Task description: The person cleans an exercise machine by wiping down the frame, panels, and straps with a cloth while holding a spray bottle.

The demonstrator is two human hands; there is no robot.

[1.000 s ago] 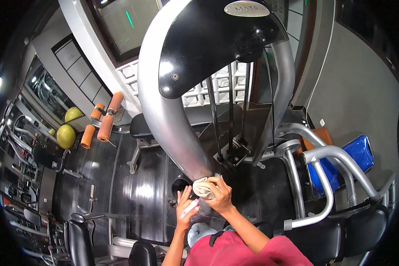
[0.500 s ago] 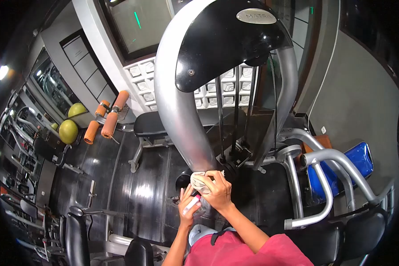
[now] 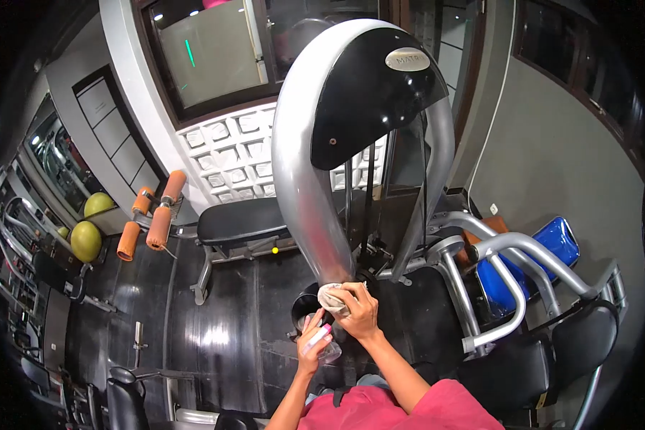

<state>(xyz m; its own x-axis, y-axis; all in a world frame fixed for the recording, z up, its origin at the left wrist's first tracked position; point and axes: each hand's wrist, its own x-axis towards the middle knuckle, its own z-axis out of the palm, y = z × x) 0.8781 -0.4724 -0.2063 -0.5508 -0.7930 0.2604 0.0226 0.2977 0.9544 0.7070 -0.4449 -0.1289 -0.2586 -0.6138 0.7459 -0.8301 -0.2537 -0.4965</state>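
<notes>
My right hand (image 3: 360, 314) is closed on a bunched, pale cloth (image 3: 331, 298), held against the lower end of the silver frame tube of a weight machine (image 3: 292, 136). Just below and to the left, my left hand (image 3: 307, 352) is wrapped round a spray bottle with a white and pink spray head (image 3: 317, 339). Its clear body (image 3: 331, 352) shows beside the palm. The bottle is tilted, its top close to the cloth. A black round part (image 3: 304, 309) of the machine sits just beyond the left fingers.
A black padded bench (image 3: 240, 218) stands behind the machine. Orange foam rollers (image 3: 159, 228) and a yellow-green ball (image 3: 86, 241) are at the left. To the right are curved silver bars (image 3: 530, 259), a blue pad (image 3: 562, 244) and black seats (image 3: 509, 369). Black flooring (image 3: 215, 315) runs across the left side.
The view has shifted, bringing more of the wall and window into sight. My left hand has dropped slightly from the cloth, and more of the bottle shows. My right hand still grips the cloth.
</notes>
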